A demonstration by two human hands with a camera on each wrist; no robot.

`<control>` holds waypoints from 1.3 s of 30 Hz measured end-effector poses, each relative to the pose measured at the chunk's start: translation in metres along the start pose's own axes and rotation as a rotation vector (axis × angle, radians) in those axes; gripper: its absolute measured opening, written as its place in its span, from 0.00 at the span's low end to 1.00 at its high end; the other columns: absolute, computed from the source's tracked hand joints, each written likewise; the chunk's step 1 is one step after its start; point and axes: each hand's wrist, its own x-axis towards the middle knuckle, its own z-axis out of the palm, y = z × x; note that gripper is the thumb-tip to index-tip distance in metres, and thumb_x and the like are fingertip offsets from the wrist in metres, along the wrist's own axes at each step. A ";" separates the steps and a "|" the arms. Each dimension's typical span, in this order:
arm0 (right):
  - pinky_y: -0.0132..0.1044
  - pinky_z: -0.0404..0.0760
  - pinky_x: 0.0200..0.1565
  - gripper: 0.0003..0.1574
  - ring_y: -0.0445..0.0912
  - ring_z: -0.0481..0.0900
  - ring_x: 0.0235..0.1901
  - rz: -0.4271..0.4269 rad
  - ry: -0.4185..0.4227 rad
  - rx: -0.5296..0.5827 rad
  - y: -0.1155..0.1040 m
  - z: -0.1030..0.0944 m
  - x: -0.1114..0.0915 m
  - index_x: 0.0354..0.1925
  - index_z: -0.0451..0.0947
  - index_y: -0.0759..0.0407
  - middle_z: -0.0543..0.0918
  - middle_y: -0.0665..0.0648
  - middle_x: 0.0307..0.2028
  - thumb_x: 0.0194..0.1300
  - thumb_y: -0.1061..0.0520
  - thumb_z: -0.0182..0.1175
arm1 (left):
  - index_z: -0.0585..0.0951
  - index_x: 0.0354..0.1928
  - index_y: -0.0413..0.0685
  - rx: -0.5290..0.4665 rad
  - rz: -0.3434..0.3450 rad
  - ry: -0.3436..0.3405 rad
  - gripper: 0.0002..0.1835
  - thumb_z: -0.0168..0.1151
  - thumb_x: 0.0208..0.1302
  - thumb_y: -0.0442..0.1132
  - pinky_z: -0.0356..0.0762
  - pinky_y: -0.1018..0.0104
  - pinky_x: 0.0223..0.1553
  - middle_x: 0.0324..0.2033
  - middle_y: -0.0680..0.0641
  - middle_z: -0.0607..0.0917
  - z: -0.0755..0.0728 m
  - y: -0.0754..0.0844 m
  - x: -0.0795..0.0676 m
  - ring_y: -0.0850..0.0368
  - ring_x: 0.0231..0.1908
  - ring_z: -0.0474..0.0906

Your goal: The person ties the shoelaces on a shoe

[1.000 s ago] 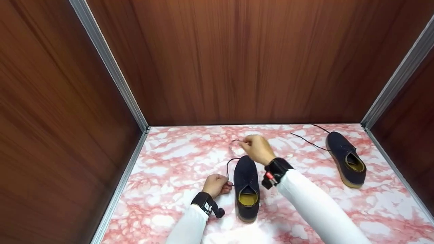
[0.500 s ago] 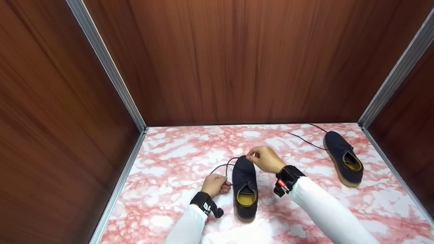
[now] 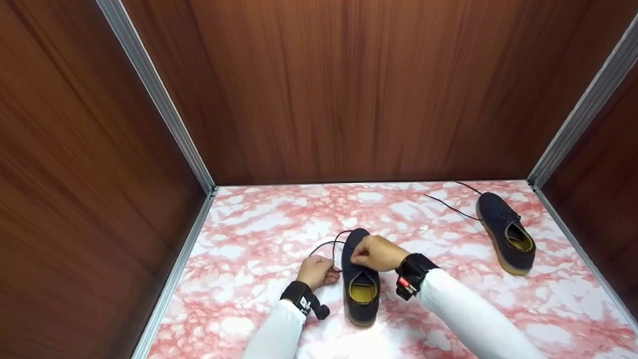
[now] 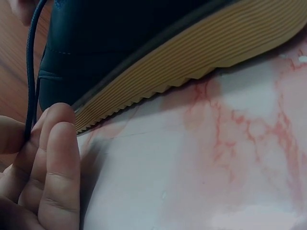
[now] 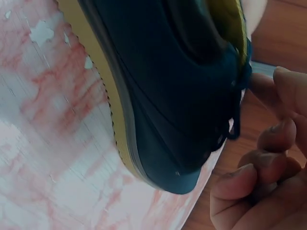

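Observation:
A dark navy lace-up shoe (image 3: 362,311) with a yellow lining stands upright, toe away from me. At its left side my left hand (image 3: 316,272) pinches a dark shoelace (image 4: 30,72) between thumb and finger. The left wrist view shows the lace running up along the shoe's side from those fingers. Over the shoe's lacing is my right hand (image 3: 377,253), fingers loosely bent. In the right wrist view its forefinger (image 5: 263,91) reaches the laces (image 5: 235,112) at the throat, with the thumb tip apart from them. In the head view this hand hides the eyelets.
A matching shoe (image 3: 506,232) stands at the right, its loose lace ends (image 3: 452,208) trailing left and back. The table (image 3: 249,299) has a red-and-white marbled top. Brown wood-grain panels (image 3: 319,99) with grey metal corner strips (image 3: 154,94) enclose its back and sides.
My right hand has let go of a lace end beyond the toe and come back over the lacing. That lace now curves left behind my left hand, which has stayed in place.

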 end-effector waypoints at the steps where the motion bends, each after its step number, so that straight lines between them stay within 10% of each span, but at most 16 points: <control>1: 0.32 0.81 0.42 0.07 0.35 0.81 0.35 -0.014 -0.007 -0.012 0.000 0.001 0.000 0.37 0.93 0.53 0.91 0.49 0.34 0.69 0.54 0.69 | 0.85 0.37 0.29 0.005 0.000 0.000 0.14 0.58 0.71 0.36 0.86 0.71 0.27 0.20 0.49 0.86 0.000 0.000 0.000 0.63 0.21 0.83; 14: 0.25 0.74 0.30 0.09 0.31 0.74 0.23 0.016 -0.131 0.090 -0.003 0.009 0.001 0.32 0.90 0.59 0.85 0.46 0.23 0.68 0.57 0.68 | 0.84 0.40 0.29 0.018 -0.020 0.005 0.13 0.58 0.71 0.36 0.87 0.69 0.30 0.26 0.46 0.89 0.000 0.000 0.000 0.62 0.23 0.85; 39: 0.29 0.73 0.30 0.17 0.36 0.74 0.24 0.117 -0.106 0.100 -0.004 0.014 0.002 0.22 0.82 0.54 0.77 0.40 0.19 0.61 0.49 0.76 | 0.84 0.39 0.30 0.030 -0.036 -0.046 0.13 0.57 0.72 0.36 0.87 0.70 0.30 0.28 0.47 0.90 0.000 0.001 0.001 0.63 0.24 0.85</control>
